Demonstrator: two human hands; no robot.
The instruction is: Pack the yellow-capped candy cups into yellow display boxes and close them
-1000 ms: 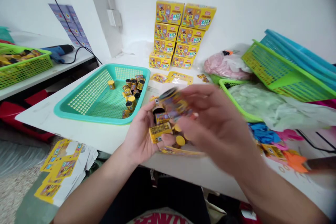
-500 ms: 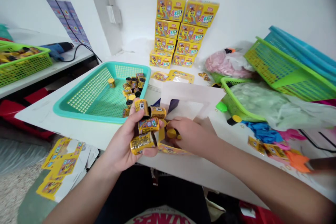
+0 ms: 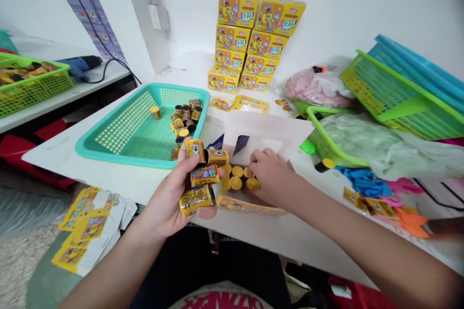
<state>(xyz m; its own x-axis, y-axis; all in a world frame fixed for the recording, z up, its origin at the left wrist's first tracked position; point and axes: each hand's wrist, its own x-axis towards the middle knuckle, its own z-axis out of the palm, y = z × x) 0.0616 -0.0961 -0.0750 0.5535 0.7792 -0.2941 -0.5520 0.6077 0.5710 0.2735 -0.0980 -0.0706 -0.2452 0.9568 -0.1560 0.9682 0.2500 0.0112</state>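
Note:
Several small yellow wrapped canisters (image 3: 205, 175) lie bunched in my left hand (image 3: 174, 193), which is closed around them just left of an open yellow carton (image 3: 250, 204). Inside the carton stand more canisters with round yellow caps (image 3: 236, 183), in rows on its left side. My right hand (image 3: 270, 176) reaches down into the carton, its bent fingers at the capped canisters. The fingertips are partly hidden, so whether one is gripped I cannot tell. The carton's white flap (image 3: 266, 128) with a cut-out stands raised behind.
A turquoise basket (image 3: 141, 160) holding more canisters sits at the left. Stacked yellow boxes (image 3: 235, 38) stand against the wall. On the right are green baskets (image 3: 391, 101), a plastic bag (image 3: 362, 140), a loose canister (image 3: 325, 165) and blue scraps (image 3: 364, 182).
My right hand has shifted slightly right and up inside the carton, uncovering more yellow caps. My left hand still holds its bunch of canisters, almost unmoved.

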